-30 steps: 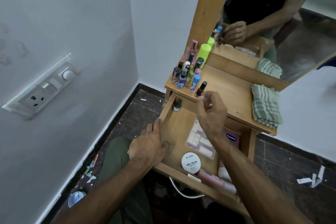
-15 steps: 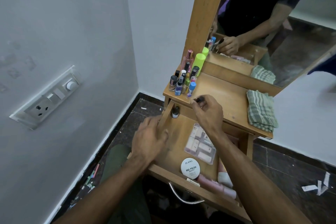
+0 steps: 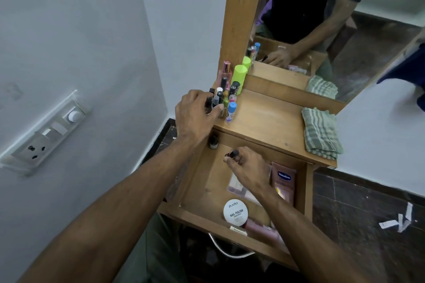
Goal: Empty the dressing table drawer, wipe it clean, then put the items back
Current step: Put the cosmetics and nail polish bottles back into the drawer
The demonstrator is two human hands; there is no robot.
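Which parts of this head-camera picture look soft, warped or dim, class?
Head view: wide-angle bending bows the wall switch panel and mirror frame; the mirror reflection is dim and murky; the left hand and bottles are slightly soft; the nail polish tin label reads sharply.

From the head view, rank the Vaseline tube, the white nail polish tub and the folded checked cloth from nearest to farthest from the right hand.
Measured from the right hand:
1. Vaseline tube: in the drawer, just right of the hand.
2. White nail polish tub: at the drawer's front, below the hand.
3. Folded checked cloth: on the tabletop's right end.
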